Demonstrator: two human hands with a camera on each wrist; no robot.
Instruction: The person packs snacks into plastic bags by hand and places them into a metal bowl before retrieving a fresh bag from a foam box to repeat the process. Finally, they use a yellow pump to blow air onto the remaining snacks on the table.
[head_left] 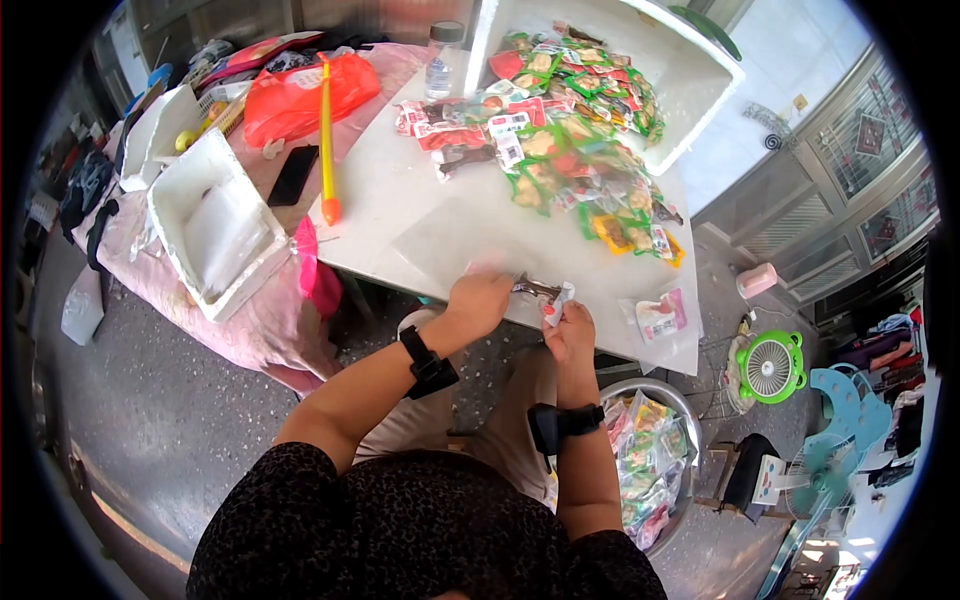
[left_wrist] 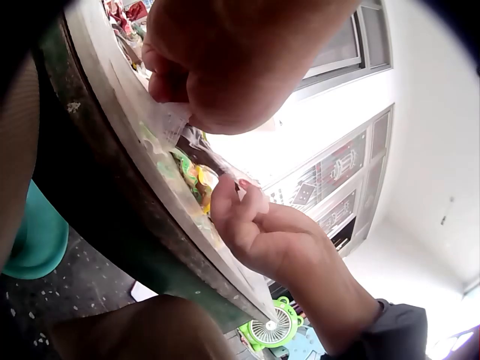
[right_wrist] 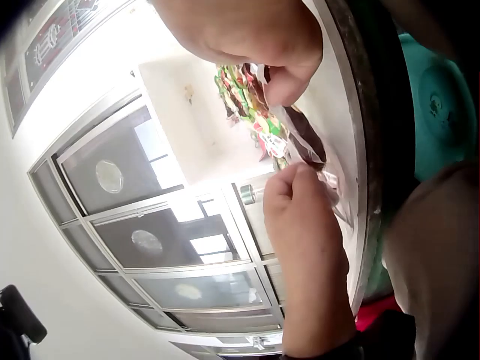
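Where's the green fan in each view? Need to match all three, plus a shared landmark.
Head: green fan right of centre, on the floor beyond the near-right corner of the table.
Left wrist: green fan at the bottom, right of centre, just past the table corner.
Right wrist: not in it.
Shared landmark: dark-filled clear packet between left hand and right hand.

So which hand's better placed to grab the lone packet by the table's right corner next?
Right, I'd say: the right hand is nearer the lone packet; the left hand sits farther left. Both grip the dark packet, so the right must let go first.
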